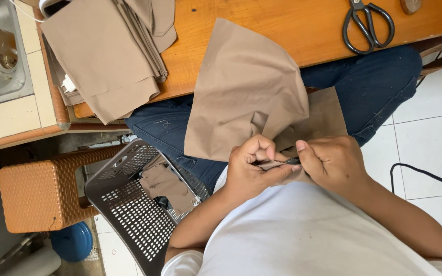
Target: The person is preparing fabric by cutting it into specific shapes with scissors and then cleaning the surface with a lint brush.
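Note:
A tan fabric piece (pixel 241 97) hangs from the orange wooden table (pixel 292 30) down onto my lap. My left hand (pixel 251 168) pinches its lower edge close to my body. My right hand (pixel 333 163) holds a small dark tool (pixel 292 161) against that same edge, with its fingers closed around it. The two hands touch at the fabric's edge, just above my white shirt.
A stack of tan fabric pieces (pixel 108 51) lies at the table's left end. Black scissors (pixel 367 25) rest at the table's right. A grey perforated basket (pixel 134 209) with fabric scraps stands beside my left leg, next to a brown woven stool (pixel 42 194). A black cable (pixel 425 176) crosses the white floor tiles.

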